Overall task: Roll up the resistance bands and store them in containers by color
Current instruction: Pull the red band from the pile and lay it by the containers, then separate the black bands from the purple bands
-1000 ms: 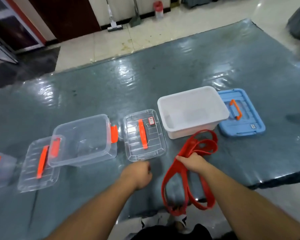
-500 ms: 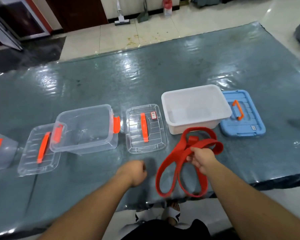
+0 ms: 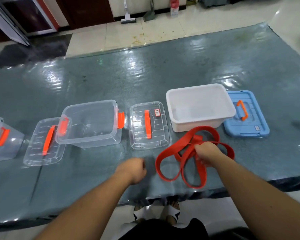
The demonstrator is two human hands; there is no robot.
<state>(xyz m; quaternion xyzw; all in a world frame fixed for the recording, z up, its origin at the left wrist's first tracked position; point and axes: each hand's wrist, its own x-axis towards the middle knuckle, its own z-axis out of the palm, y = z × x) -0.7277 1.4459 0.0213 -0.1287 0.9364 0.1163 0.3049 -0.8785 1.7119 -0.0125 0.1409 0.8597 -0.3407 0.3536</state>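
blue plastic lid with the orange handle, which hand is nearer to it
Right. The right hand grips the red resistance bands just in front and to the left of the blue plastic lid; the left hand, curled and empty, sits farther left.

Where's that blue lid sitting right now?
The blue lid lies flat on the table's right side, tucked against the right wall of the white tub, just beyond the red bands bunched in the person's right hand.
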